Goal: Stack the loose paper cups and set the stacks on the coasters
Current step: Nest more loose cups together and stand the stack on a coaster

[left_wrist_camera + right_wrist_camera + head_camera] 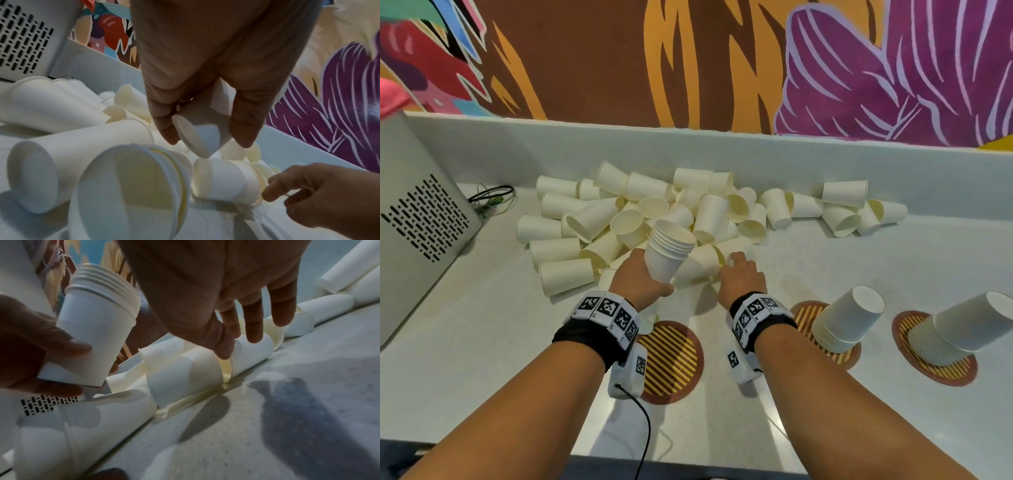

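Observation:
My left hand [642, 279] grips a short stack of several nested white paper cups [667, 251] by its base, mouth tilted up and away; the left wrist view shows its fingers [164, 126] wrapped round the stack's bottom [202, 129]. Just to the right, my right hand [739, 270] reaches down with spread fingers [255, 331] onto a loose cup lying on its side [254, 351], thumb at that cup's base. A big pile of loose cups [619, 219] covers the counter behind. The nearest striped coaster [674, 359] is bare.
Two more coasters on the right each bear an upside-down cup stack [846, 322], [962, 329]. A grey vented box [421, 219] with wires stands at the left. A low white ledge [688, 144] and a painted wall close the back. The counter's front edge is near my elbows.

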Tool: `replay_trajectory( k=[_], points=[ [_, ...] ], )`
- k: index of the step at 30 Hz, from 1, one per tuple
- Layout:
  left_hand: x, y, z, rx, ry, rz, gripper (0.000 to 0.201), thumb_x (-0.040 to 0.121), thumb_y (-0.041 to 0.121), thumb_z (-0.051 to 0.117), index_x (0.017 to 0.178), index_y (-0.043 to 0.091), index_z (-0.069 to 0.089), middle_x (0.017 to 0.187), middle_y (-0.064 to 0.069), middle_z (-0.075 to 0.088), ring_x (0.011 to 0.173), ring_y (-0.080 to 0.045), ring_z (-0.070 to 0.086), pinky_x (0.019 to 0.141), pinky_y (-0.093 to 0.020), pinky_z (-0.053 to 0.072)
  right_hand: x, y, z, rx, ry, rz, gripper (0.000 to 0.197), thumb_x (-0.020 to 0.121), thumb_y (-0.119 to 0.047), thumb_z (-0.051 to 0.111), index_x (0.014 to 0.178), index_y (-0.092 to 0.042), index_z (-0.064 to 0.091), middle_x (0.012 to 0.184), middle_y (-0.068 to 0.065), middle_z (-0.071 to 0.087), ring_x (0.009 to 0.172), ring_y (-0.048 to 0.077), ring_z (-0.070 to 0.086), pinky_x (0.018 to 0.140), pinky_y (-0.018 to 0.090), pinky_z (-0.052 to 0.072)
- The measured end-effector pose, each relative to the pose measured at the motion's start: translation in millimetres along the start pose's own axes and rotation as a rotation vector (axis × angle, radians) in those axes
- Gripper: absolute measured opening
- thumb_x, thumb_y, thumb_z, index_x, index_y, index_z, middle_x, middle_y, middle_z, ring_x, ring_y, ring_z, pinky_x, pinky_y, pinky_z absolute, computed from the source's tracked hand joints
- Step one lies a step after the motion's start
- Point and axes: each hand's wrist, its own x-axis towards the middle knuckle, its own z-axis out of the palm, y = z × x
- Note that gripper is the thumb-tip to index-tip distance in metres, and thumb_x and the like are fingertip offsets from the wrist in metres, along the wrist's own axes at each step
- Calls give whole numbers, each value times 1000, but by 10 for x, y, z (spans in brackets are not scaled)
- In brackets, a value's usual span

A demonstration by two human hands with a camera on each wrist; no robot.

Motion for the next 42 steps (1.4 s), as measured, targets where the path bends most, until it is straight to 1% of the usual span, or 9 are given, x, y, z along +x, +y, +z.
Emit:
replay_trajectory(
  k=[4, 9, 14, 18, 21, 25, 32, 38, 42],
  points=[
    [111, -57, 58, -9, -13, -26, 72, 39, 50, 73, 98, 10, 57, 85, -3, 64, 79, -21, 64, 63, -31, 49, 50, 38, -4, 113, 39, 14, 39, 85, -13, 56, 124, -14, 52, 130, 10, 40, 114, 30, 46, 92, 40, 44],
    [140, -30, 59, -13, -26, -37, 73, 40, 46, 75, 101, 9, 57, 88, -5, 64, 81, -23, 64, 62, -30, 46, 137, -46, -20, 275, -31, -10, 51, 86, -15, 53, 136, -15, 42, 128, 13, 43, 118, 34, 45, 98, 42, 42],
    [124, -42, 79, -15, -20, -44, 75, 48, 40, 80, 112, 12, 53, 100, -5, 62, 92, -25, 61, 75, -37, 51, 156, -185, -54, 410, -100, 74, 44, 91, -36, 48, 128, -12, 46, 127, 10, 42, 113, 32, 52, 96, 40, 44],
    [119, -60, 66, -28, -8, -41, 76, 48, 42, 80, 112, 13, 52, 100, -4, 63, 92, -25, 62, 77, -40, 53, 144, -274, -62, 399, -190, 34, 31, 94, -31, 49, 111, -6, 53, 118, 15, 48, 106, 33, 55, 91, 38, 46],
    [128, -60, 14, -43, 27, -56, 70, 57, 31, 83, 116, 11, 50, 103, -5, 61, 94, -25, 60, 75, -36, 49, 108, -285, -236, 510, -68, 27, 18, 97, -23, 44, 103, -9, 54, 109, 15, 61, 103, 31, 58, 87, 37, 47],
    [154, 2, -60, -51, 60, -96, 63, 65, 13, 80, 119, 6, 46, 104, -8, 56, 91, -25, 53, 73, -34, 41, 98, -216, -686, 483, 280, 15, 22, 98, -22, 39, 110, -12, 56, 107, 8, 62, 97, 28, 59, 76, 32, 45],
    [182, 113, -7, 53, 0, -69, 70, 61, 19, 83, 119, 6, 45, 108, -9, 59, 94, -28, 58, 77, -37, 49, 15, -271, -1167, 527, 673, -97, 17, 98, -22, 44, 102, -15, 59, 100, 2, 61, 92, 23, 57, 75, 37, 48],
    [203, 209, 42, 3, 38, -3, 71, 60, 23, 84, 119, 8, 46, 105, -8, 59, 95, -29, 59, 75, -37, 50, -5, -360, -935, 579, 290, -329, 26, 98, -23, 42, 111, -19, 63, 105, 1, 68, 96, 20, 61, 83, 39, 49],
    [212, 180, 53, -5, 25, -34, 69, 61, 21, 83, 117, 8, 45, 103, -8, 58, 94, -29, 59, 73, -37, 49, 148, -144, -712, 542, 263, -125, 31, 90, -10, 44, 110, -19, 67, 122, 5, 55, 112, 24, 54, 95, 40, 46]
  ],
)
